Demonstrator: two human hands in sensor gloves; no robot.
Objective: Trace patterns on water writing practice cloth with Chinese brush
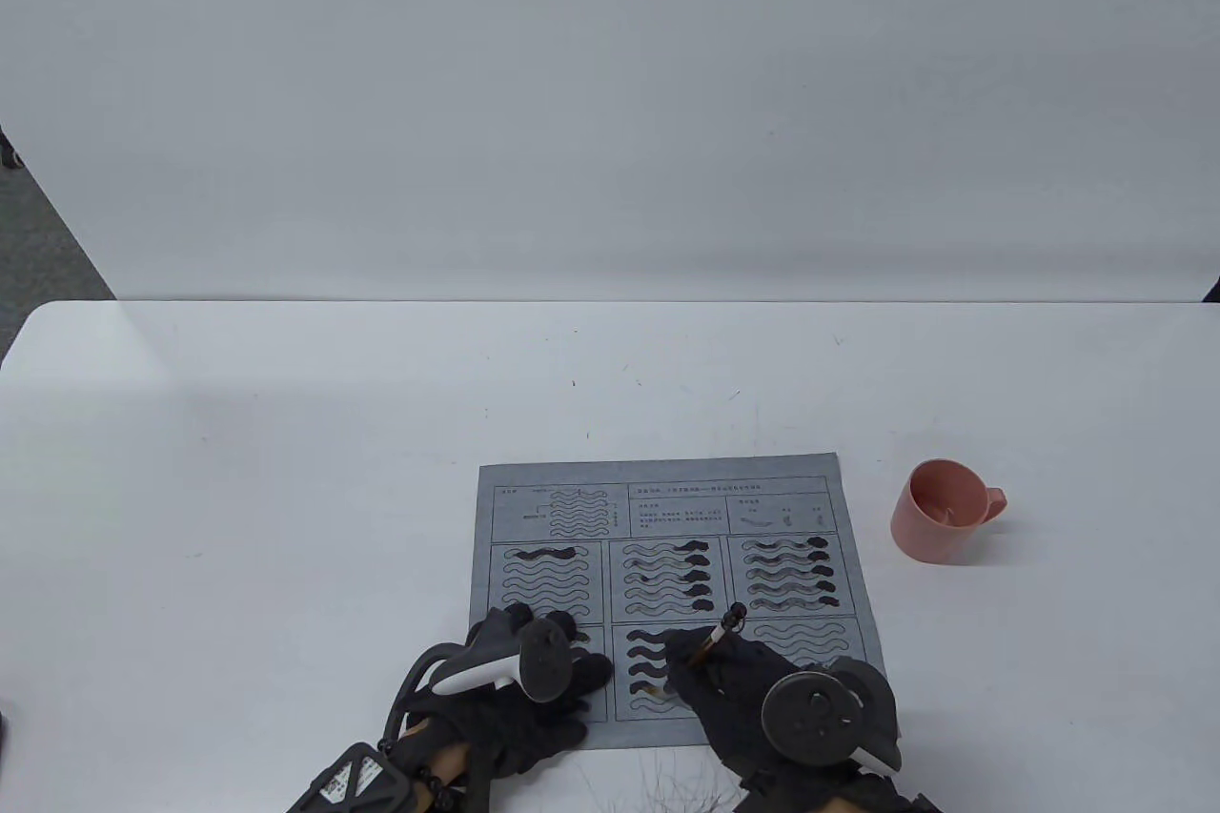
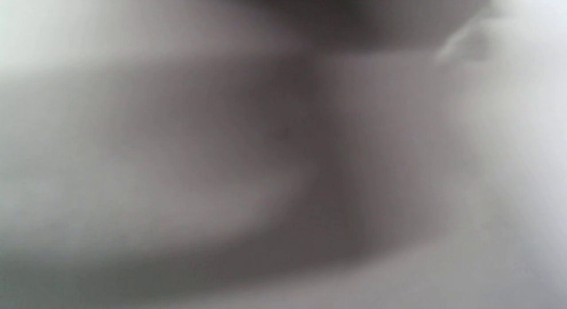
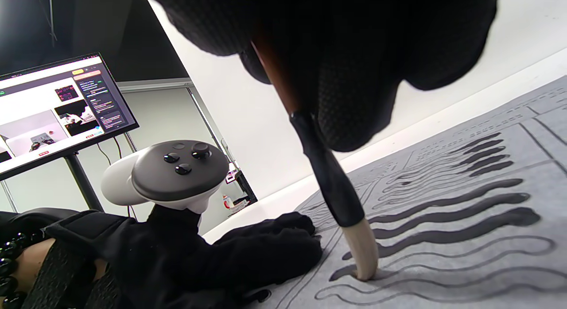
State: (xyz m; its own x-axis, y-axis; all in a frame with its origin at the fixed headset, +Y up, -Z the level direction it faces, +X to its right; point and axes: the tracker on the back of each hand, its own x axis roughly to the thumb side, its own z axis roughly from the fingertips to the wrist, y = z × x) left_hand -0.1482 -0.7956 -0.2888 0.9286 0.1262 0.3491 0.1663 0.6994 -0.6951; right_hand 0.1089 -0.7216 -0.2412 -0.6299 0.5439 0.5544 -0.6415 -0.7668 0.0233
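The grey practice cloth (image 1: 667,599) lies flat on the white table (image 1: 286,489), and everything else is placed from it. Its panels carry wavy outlines, many of them already darkened with wet strokes.

The right hand (image 1: 753,689) is over the cloth's near right part, its gloved fingers (image 3: 354,101) curled round the brush (image 3: 328,180) in a pinch. The brush leans, with its pale tip (image 3: 365,256) touching the cloth at the left end of a wavy outline in the near middle panel (three waves above it in that panel are already dark). A round tracker (image 1: 824,708) sits on the back of this hand.

The left hand (image 1: 534,689) rests on the cloth's near left corner, palm down, fingers laid out fairly straight on the fabric and holding nothing. Its tracker (image 3: 168,176) is white and grey with small buttons on top. The left wrist view is only a grey blur.

A pink cup (image 1: 944,513) stands on the table to the right of the cloth, apart from it, handle pointing away from the cloth. Behind the left hand, in the right wrist view, a monitor (image 3: 57,105) stands on a stand.
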